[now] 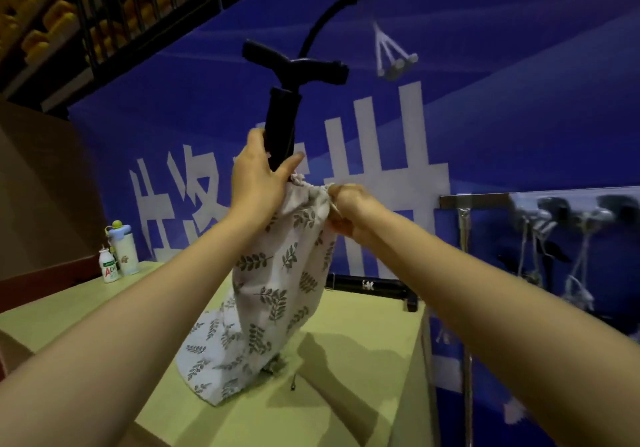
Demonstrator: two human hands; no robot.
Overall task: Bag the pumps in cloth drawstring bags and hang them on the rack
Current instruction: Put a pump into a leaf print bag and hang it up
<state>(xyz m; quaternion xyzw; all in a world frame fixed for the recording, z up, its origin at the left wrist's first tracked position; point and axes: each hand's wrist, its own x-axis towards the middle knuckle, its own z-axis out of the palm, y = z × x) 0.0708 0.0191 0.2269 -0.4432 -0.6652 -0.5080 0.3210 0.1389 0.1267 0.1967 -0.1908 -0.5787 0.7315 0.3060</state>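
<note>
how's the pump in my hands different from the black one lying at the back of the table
The held pump stands upright; the lying pump lies flat at the far edge of the table. The held pump's lower part sits inside the leaf-print bag; the lying pump is bare. The left hand grips the held pump and the right hand pinches the bag's mouth; no hand touches the lying pump. Both are black.
</note>
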